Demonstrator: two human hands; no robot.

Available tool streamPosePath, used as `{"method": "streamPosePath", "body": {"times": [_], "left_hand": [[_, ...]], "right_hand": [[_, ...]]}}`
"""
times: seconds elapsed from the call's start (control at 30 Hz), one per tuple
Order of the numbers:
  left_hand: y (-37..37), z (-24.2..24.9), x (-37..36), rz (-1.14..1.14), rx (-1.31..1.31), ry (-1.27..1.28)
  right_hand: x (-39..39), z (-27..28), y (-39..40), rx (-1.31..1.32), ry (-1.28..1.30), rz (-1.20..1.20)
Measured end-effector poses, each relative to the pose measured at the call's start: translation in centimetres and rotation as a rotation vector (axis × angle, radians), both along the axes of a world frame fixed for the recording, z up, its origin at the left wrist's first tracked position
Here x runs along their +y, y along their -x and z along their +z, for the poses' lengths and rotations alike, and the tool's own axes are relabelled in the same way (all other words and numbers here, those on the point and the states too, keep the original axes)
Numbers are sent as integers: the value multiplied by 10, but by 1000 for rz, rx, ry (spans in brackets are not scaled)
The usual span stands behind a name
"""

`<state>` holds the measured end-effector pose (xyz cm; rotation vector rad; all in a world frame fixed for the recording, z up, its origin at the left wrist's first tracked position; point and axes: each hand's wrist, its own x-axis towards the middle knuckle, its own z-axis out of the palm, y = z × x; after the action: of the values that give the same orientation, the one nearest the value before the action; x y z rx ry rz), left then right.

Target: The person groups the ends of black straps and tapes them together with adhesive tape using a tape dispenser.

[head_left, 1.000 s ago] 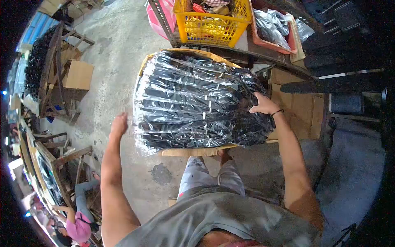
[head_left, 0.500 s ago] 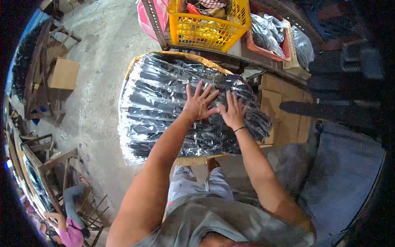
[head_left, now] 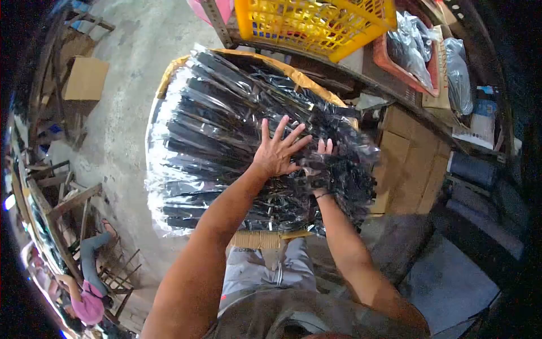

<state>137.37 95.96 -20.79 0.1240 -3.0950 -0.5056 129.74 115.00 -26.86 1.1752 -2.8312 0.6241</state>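
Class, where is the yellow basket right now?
In the head view, the yellow basket is at the top, mostly right of centre, left of the red tray and beyond the plastic-wrapped pile.

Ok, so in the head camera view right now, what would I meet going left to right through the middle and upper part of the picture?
Brown cardboard box, wearer's spread left hand, wearer's right hand, large brown cardboard panels, blue-and-white printed package.
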Motion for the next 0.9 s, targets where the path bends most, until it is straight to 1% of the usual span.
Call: {"method": "streamPosePath", "body": {"times": [0.03,0.07,0.13,0.17,0.23,0.27,0.3,0.33,0.37,0.43,0.5,0.57,0.6,0.63,0.67,0.7,0.73,0.77,0.83,0.87,0.9], "left_hand": [[-2,6,-1,-19,-39,21],[-2,12,-1,-16,-67,28],[-2,11,-1,-1,-22,22],[-2,9,0,17,10,0],[-6,18,-2,-10,41,2],[-7,24,-4,-29,-25,27],[-10,28,-5,-46,-93,56],[-11,25,-4,-17,69,14],[-12,22,-5,-15,101,26],[-12,30,-6,-26,46,32],[-12,35,-8,-37,61,2],[-9,40,-8,-49,78,-30],[-6,44,-6,-50,79,-88],[-3,50,-4,-49,78,-148],[0,57,-2,-58,57,-232],[2,60,-2,-58,54,-237],[4,62,-2,-49,53,-330],[5,64,-2,-39,52,-423],[-6,59,-9,-25,33,-408],[-14,55,-16,39,33,-333],[-24,52,-25,100,32,-258]], "right_hand": [[0,0,1,-71,-2,12],[1,-1,2,-65,10,8],[4,6,10,244,-40,186],[10,-19,8,75,-147,50],[-5,34,0,-112,49,-35],[-5,39,0,-87,30,-20],[-3,41,-1,1,36,34],[-3,34,-1,21,74,18],[-2,27,-1,39,112,6],[-1,22,1,60,89,26],[-3,18,0,73,69,45],[-5,17,-2,48,196,21],[-8,46,-9,-134,177,-77],[-6,44,-14,-132,171,-86],[-5,42,-19,-306,70,-89],[-6,40,-25,-480,-30,-89],[-14,68,-35,-165,88,26],[-17,69,-39,-167,87,26],[-23,70,-46,-107,115,-46],[-26,71,-54,-133,189,-101],[-26,72,-61,-141,194,-100]]}}
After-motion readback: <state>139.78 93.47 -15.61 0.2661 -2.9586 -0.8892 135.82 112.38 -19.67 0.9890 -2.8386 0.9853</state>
